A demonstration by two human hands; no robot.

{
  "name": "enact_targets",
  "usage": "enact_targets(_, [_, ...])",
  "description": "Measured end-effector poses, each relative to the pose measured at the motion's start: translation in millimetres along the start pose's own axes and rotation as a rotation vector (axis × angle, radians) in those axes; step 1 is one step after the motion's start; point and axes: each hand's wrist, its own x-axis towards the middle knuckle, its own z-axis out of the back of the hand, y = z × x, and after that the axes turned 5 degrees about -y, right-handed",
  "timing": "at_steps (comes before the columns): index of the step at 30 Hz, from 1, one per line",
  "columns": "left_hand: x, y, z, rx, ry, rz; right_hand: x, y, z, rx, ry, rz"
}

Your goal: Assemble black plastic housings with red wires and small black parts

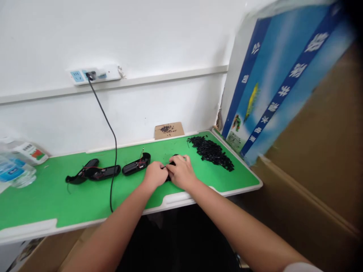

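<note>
My left hand [155, 174] and my right hand [180, 170] meet over the green table [141, 189]. Both have bent fingers closed round a black part [168, 178], most of which they cover. Left of my hands lies a black housing [136, 164] with thin wires and a small board. Further left are more black housings [105, 173] with red wires showing. To the right of my right hand is a heap of small black pieces [211, 152].
A black cable [107, 122] hangs from a power strip [95, 74] across the table. Plastic bottles [17, 170] stand at the left. Cardboard with tiny dark pieces [169, 130] lies at the back edge. A large blue printed box [272, 75] rises at the right.
</note>
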Motion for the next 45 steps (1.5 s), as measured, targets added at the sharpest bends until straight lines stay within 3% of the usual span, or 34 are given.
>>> enact_targets(6, [-2, 8, -13.2, -0.165, -0.073, -0.037, 5, 3, -2, -0.102, -0.009, 0.088])
enact_targets(11, [2, 21, -25.7, -0.528, -0.122, -0.065, 5, 8, -3, -0.161, -0.057, 0.086])
enact_targets(16, [-5, 24, -31.2, -0.611, -0.184, -0.082, 3, 13, -1, -0.191, -0.076, 0.075])
enact_targets(24, [-14, 23, -38.6, -0.635, -0.254, -0.154, 2, 7, -1, -0.181, -0.056, 0.127])
enact_targets(38, [-14, 25, -43.0, -0.587, -0.398, -0.263, 6, 23, -12, -0.057, -0.198, -0.137])
enact_targets(45, [-17, 24, -40.3, -0.578, -0.442, -0.301, 6, 25, -16, 0.075, -0.282, -0.191])
